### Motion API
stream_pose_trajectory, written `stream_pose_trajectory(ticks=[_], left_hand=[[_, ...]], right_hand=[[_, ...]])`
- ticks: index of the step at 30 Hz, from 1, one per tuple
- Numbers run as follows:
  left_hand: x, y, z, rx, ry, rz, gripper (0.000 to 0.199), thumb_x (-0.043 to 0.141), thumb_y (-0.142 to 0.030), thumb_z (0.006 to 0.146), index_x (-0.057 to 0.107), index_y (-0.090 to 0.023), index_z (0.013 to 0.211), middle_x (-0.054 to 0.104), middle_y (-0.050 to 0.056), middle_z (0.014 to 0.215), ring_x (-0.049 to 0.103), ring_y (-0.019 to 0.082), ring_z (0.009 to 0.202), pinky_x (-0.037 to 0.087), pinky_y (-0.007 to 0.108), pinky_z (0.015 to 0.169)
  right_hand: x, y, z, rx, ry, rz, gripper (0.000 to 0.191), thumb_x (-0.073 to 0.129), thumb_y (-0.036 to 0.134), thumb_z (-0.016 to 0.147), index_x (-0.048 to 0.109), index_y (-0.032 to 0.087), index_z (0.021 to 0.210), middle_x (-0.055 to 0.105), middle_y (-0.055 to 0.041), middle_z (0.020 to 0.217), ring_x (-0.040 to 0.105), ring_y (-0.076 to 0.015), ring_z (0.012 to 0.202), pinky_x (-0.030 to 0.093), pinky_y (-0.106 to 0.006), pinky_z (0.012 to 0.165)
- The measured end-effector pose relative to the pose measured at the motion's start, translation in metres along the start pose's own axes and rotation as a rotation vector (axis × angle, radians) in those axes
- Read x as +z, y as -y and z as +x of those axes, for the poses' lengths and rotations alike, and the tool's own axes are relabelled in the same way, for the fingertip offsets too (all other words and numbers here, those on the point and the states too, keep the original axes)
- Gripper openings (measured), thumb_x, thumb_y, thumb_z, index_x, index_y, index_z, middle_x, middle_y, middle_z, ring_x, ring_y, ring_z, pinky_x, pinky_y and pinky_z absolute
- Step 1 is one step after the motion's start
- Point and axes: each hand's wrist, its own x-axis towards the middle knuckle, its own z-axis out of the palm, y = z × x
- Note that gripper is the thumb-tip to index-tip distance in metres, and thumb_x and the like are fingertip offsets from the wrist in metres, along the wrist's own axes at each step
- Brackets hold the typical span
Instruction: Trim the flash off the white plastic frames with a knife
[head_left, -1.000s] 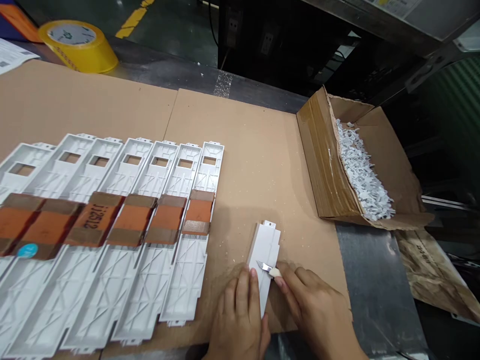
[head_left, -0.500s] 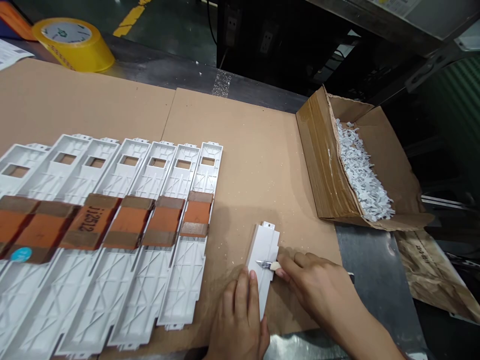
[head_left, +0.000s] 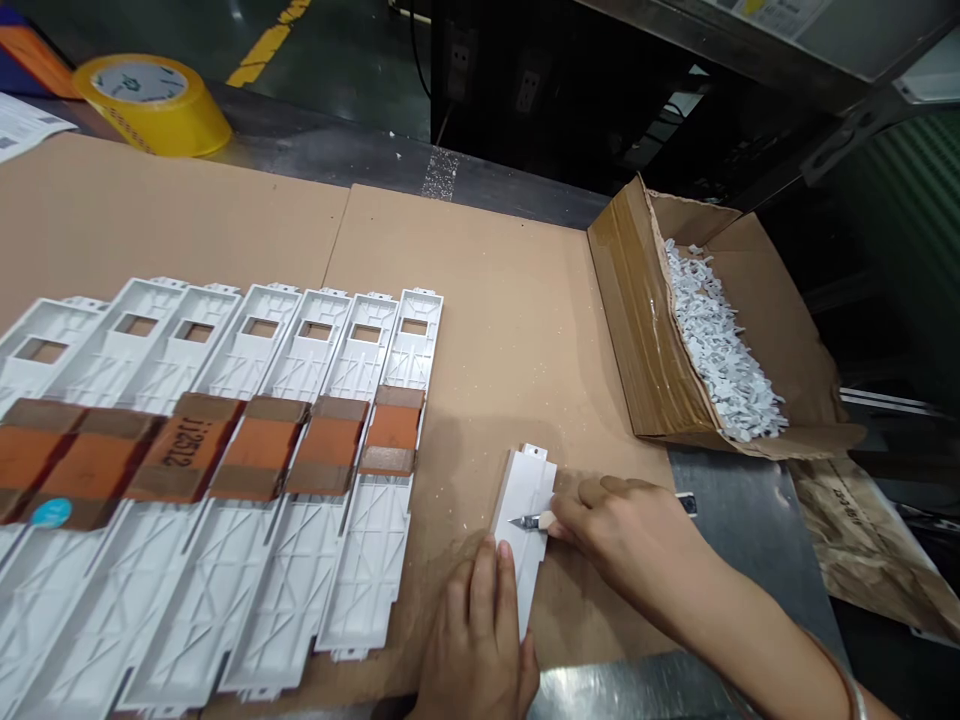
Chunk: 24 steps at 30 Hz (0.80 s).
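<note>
The white plastic part (head_left: 517, 485) is set on a cardboard sheet (head_left: 487, 340) over the desk (head_left: 750, 550), to the right of a row of long white trays (head_left: 364, 570). Those trays, with orange-brown blocks (head_left: 394, 428) laid across their middles, are best left unbumped. By the left hand (head_left: 474, 640), the part's lower end is pressed down, fingers close together on its face and thumb by its right edge. That hold looks steady, but the fingertips are placed just beside the blade; they would be safer drawn lower, clear of its line. Across the face, the knife (head_left: 529, 522) is brought in from the right, tip pointed left; whether it is biting or only resting cannot be told. Short, light strokes at a low angle would be advised, so that the smooth face is not gouged. The knife is pinched near its blade by the right hand (head_left: 619, 530), fingers narrow around the handle, and pressure should be steered away from the left fingertips. Farther right, small white pieces (head_left: 720, 345) are held in a cardboard box (head_left: 626, 310), well clear of the knife.
</note>
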Motion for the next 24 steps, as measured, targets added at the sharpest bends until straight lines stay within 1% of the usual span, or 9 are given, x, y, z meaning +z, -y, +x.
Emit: stream_pose_trajectory(ticks=[6,9,11,13,15,17,20,22,24], left_hand=[[0.004,0.0,-0.002,-0.014,-0.013,-0.009,0.05,0.045,-0.02,0.076,0.048,-0.004,0.124,0.048,0.018,0.126,0.048,0.029,0.098,0.044,0.04,0.08],[0.005,-0.001,-0.002,-0.015,-0.03,-0.016,0.051,0.045,-0.02,0.076,0.048,-0.003,0.123,0.048,0.018,0.126,0.048,0.029,0.099,0.044,0.04,0.081],[0.005,-0.001,-0.002,-0.016,-0.035,-0.01,0.051,0.046,-0.02,0.075,0.048,-0.003,0.123,0.048,0.018,0.125,0.049,0.029,0.098,0.045,0.04,0.079],[0.005,-0.002,-0.002,-0.021,-0.037,-0.001,0.051,0.046,-0.02,0.074,0.049,-0.004,0.123,0.049,0.018,0.124,0.049,0.028,0.095,0.045,0.04,0.077],[0.004,-0.003,-0.001,-0.031,-0.033,0.008,0.053,0.047,-0.018,0.072,0.048,-0.004,0.123,0.051,0.018,0.123,0.049,0.028,0.094,0.046,0.04,0.076],[0.004,-0.003,-0.001,-0.035,-0.028,0.014,0.054,0.048,-0.016,0.071,0.048,-0.004,0.123,0.051,0.018,0.122,0.049,0.029,0.096,0.046,0.041,0.077],[0.003,-0.003,0.0,-0.026,-0.028,0.008,0.052,0.047,-0.016,0.072,0.049,-0.002,0.122,0.05,0.02,0.122,0.048,0.03,0.098,0.045,0.043,0.079],[0.003,-0.002,0.0,-0.022,-0.027,0.011,0.051,0.046,-0.017,0.073,0.048,-0.002,0.122,0.049,0.02,0.123,0.048,0.03,0.097,0.045,0.042,0.079],[0.002,-0.002,0.0,-0.025,-0.022,0.019,0.051,0.046,-0.017,0.074,0.048,-0.003,0.123,0.048,0.019,0.123,0.048,0.029,0.097,0.045,0.041,0.078]], right_hand=[[-0.024,-0.007,0.018,-0.087,0.164,-0.027,0.015,0.057,0.027,0.088,0.067,0.021,0.078,0.069,-0.0054,0.073,0.065,-0.0214,0.066,0.03,-0.026,0.049],[-0.031,-0.009,0.029,-0.157,0.192,-0.058,0.013,0.06,0.023,0.085,0.067,0.021,0.075,0.069,-0.0055,0.072,0.064,-0.0198,0.063,0.029,-0.026,0.05],[-0.034,-0.009,0.035,-0.206,0.156,-0.086,0.011,0.063,0.021,0.083,0.067,0.02,0.073,0.068,-0.0058,0.07,0.061,-0.0178,0.061,0.029,-0.027,0.051],[-0.036,-0.009,0.039,-0.258,0.087,-0.132,0.01,0.064,0.019,0.081,0.067,0.02,0.072,0.067,-0.0056,0.07,0.059,-0.0169,0.061,0.03,-0.029,0.056],[-0.036,-0.01,0.04,-0.314,0.025,-0.175,0.01,0.066,0.018,0.078,0.066,0.021,0.069,0.065,-0.0044,0.067,0.057,-0.0169,0.062,0.03,-0.031,0.061],[-0.035,-0.013,0.038,-0.339,-0.027,-0.173,0.012,0.067,0.017,0.077,0.064,0.022,0.066,0.063,-0.003,0.064,0.056,-0.0169,0.063,0.029,-0.032,0.063],[-0.029,-0.022,0.027,-0.294,-0.116,-0.083,0.015,0.064,0.023,0.081,0.062,0.022,0.067,0.062,-0.0015,0.063,0.054,-0.0168,0.063,0.026,-0.031,0.061],[-0.023,-0.026,0.016,-0.213,-0.176,-0.029,0.016,0.062,0.028,0.084,0.062,0.022,0.069,0.061,-0.0009,0.064,0.054,-0.0168,0.063,0.027,-0.031,0.06],[-0.015,-0.028,0.005,-0.106,-0.203,0.032,0.016,0.06,0.03,0.086,0.062,0.021,0.073,0.061,-0.0009,0.066,0.055,-0.0167,0.063,0.029,-0.03,0.059]])
